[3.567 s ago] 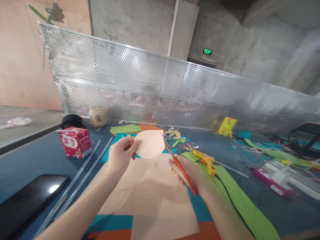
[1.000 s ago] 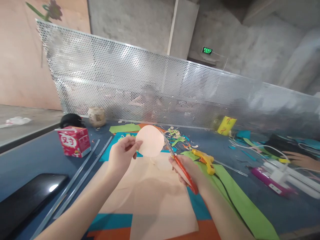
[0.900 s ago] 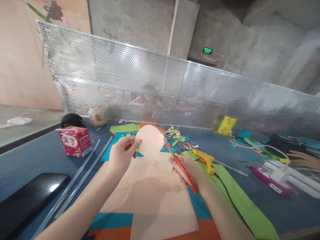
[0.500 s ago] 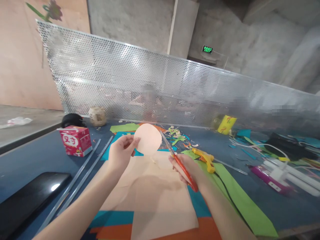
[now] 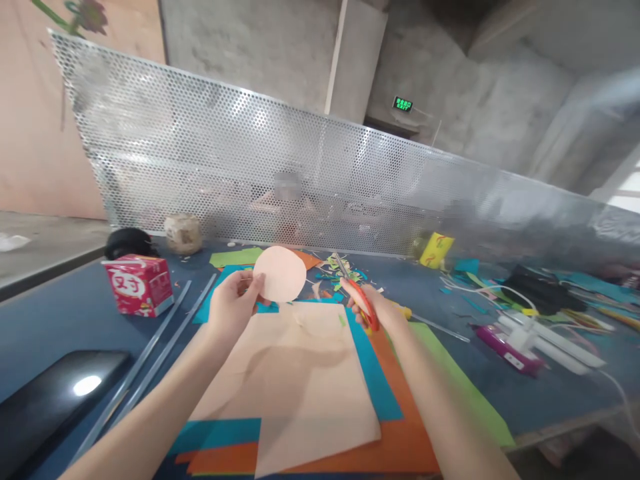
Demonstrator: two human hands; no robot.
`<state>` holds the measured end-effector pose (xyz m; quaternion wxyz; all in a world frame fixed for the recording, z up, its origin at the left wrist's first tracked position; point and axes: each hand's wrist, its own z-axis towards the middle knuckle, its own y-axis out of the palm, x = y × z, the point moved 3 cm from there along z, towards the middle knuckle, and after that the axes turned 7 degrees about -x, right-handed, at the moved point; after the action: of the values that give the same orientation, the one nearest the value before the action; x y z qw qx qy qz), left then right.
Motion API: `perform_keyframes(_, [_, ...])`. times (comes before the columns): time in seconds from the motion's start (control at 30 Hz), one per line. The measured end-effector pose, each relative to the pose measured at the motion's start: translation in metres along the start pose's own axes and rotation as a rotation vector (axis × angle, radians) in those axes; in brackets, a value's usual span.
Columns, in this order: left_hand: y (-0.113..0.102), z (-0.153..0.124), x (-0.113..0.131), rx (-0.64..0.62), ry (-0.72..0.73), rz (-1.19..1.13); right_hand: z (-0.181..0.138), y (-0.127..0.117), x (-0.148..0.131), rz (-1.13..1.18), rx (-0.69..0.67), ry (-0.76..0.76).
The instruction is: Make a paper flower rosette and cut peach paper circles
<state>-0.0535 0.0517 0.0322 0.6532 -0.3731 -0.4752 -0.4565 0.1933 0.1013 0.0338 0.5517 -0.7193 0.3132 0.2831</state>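
Between the thumb and fingers of my left hand (image 5: 237, 293) is the left edge of a pale peach paper circle (image 5: 281, 275), held up above the table. My right hand (image 5: 373, 305) grips a pair of scissors (image 5: 361, 293) by the orange-red handles. Their blades point up and away, apart from the circle's right side. Below both hands lie large pale peach sheets (image 5: 310, 380), on top of blue sheets (image 5: 375, 373) and orange sheets (image 5: 410, 427). A yellow glue gun (image 5: 403, 311) is mostly hidden behind my right hand and wrist.
Paper scraps (image 5: 345, 267) are scattered beyond my hands. On the left are a pink box (image 5: 139, 285), a black phone (image 5: 65, 393) and clear glue sticks (image 5: 165, 333). At right lie a green sheet (image 5: 465, 380) and a purple power strip (image 5: 507, 350). A perforated metal screen (image 5: 225, 153) borders the back.
My right hand has moved the scissors away from the circle's edge, to the right. A peach scrap now shows beside the circle. The whole view has shifted slightly.
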Motion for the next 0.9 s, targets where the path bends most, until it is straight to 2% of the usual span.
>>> perform_keyframes(0.1, [-0.003, 0.002, 0.000, 0.013, 0.006, 0.029, 0.008, -0.020, -0.011, -0.090, 0.161, -0.057])
perform_keyframes(0.17, [-0.006, 0.005, -0.001, 0.043, 0.015, 0.024, 0.008, -0.018, -0.014, -0.106, 0.185, -0.123])
perform_keyframes(0.37, [-0.017, 0.009, 0.000, 0.172, 0.097, -0.049, -0.006, 0.040, -0.015, -0.121, 0.092, -0.397])
perform_keyframes(0.47, [-0.025, 0.008, 0.006, 0.258, 0.109, -0.129, -0.009, 0.068, -0.016, -0.234, -0.030, -0.520])
perform_keyframes(0.57, [-0.033, 0.008, 0.012, 0.314, 0.075, -0.242, -0.008, 0.080, -0.014, -0.298, -0.055, -0.540])
perform_keyframes(0.7, [-0.042, 0.010, 0.016, 0.366, 0.047, -0.318, -0.010, 0.084, -0.011, -0.297, -0.051, -0.554])
perform_keyframes(0.9, [-0.045, 0.014, 0.013, 0.397, 0.039, -0.385, -0.014, 0.085, -0.009, -0.272, 0.020, -0.567])
